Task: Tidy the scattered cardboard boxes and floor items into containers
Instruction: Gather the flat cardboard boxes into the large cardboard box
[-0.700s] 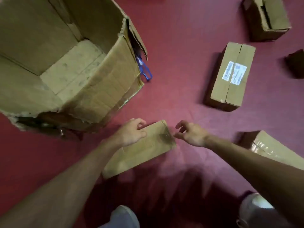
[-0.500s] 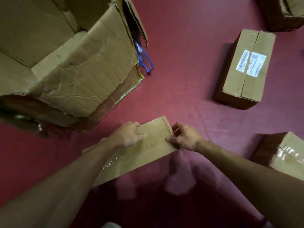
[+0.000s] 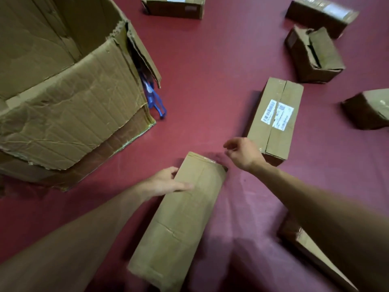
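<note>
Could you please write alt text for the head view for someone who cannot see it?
A person's left hand grips the side of a long cardboard box, while the right hand hovers empty beyond its far end. A large open carton stands left; a labelled box lies on the red floor.

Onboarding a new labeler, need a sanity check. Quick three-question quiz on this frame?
1. True or false: the right hand grips the long box.
2. Which of the hands holds the long box? A) left hand B) right hand C) both
3. Fill in: the item tucked beside the large open box is ___ in colour.
Key: 1 false; 2 A; 3 blue.
</note>
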### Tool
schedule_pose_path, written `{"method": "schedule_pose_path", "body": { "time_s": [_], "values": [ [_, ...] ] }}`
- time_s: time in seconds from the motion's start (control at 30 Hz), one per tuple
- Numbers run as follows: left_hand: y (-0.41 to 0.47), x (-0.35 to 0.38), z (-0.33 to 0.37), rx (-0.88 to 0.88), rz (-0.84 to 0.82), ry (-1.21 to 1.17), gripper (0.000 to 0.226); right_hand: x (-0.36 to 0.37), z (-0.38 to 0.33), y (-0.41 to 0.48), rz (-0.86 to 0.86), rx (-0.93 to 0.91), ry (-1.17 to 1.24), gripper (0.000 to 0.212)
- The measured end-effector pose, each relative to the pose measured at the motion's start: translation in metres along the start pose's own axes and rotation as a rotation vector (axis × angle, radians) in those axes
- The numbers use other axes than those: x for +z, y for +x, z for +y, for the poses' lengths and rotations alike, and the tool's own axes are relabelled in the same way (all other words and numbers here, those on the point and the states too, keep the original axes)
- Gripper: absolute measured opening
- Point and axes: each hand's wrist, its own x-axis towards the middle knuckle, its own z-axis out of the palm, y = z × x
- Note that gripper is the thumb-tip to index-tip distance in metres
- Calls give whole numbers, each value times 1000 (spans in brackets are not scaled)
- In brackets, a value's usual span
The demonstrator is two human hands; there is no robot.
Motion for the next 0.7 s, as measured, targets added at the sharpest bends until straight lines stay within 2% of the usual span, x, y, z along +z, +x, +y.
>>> {"method": "schedule_pose_path", "body": {
  "time_s": [0.07,0.17,0.27,0.37,0.43,0.47,0.53,0.57,0.7],
  "values": [
    [7,9,-1,-23,-27,67,37,-17,10,6,100,-6,51,25],
    [16,14,-1,9,-10,84,44,-42,31,17,346,61,126,31],
    [17,12,-1,-16,17,-4,46,-59,57,20,523,279,185,52],
    [19,14,2,-14,43,-77,49,-58,86,17,454,631,286,84],
    [20,16,5,5,75,-125,48,-47,102,16,333,736,440,100],
    [20,17,7,19,88,-149,48,-40,110,17,303,721,548,99],
    [20,18,10,50,89,-177,51,-30,113,19,298,652,728,73],
    [21,18,12,66,72,-187,55,-27,108,17,304,635,766,59],
    [20,18,16,131,-16,-221,76,-25,98,17,286,601,765,30]
  ]
}}
